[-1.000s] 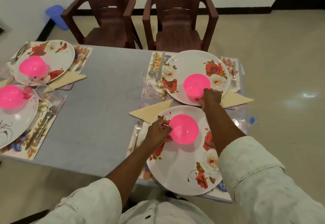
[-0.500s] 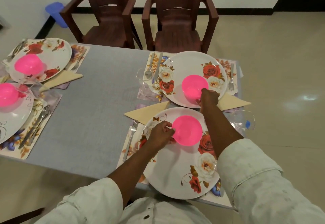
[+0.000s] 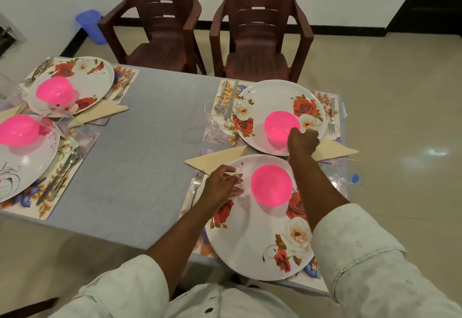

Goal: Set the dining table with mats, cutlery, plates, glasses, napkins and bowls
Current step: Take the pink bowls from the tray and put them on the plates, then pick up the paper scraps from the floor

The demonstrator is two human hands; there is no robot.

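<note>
**A:** Where are your hands right now?

**B:** Your right hand (image 3: 302, 141) has its fingers curled on the near rim of the far pink bowl (image 3: 282, 129), which sits on the far floral plate (image 3: 275, 97). Your left hand (image 3: 222, 184) hovers over the near floral plate (image 3: 250, 237), fingers loosely curled and holding nothing, just at 9 o'clock of the near pink bowl (image 3: 271, 184).

**A:** How do you finish this step well?

**B:** It looks like you are settling the last bowls. Slide the far bowl gently toward the middle of its plate; it sits off toward 5 o'clock, near the rim. Plastic this light probably skids, so let go slowly.

**A:** And what is around?

**B:** A clear glass (image 3: 350, 174) stands at 3 o'clock of the near plate, close to your right forearm; lift that arm straight up when you draw back. Folded napkins lie at 10 o'clock (image 3: 215, 159) and 2 o'clock (image 3: 335, 149). A fork (image 3: 196, 185) rests at 9 o'clock, beside your left hand. Across the grey surface (image 3: 140, 147), two more settings (image 3: 75, 85) already have bowls. Two brown chairs (image 3: 257, 37) stand at 12 o'clock.
</note>
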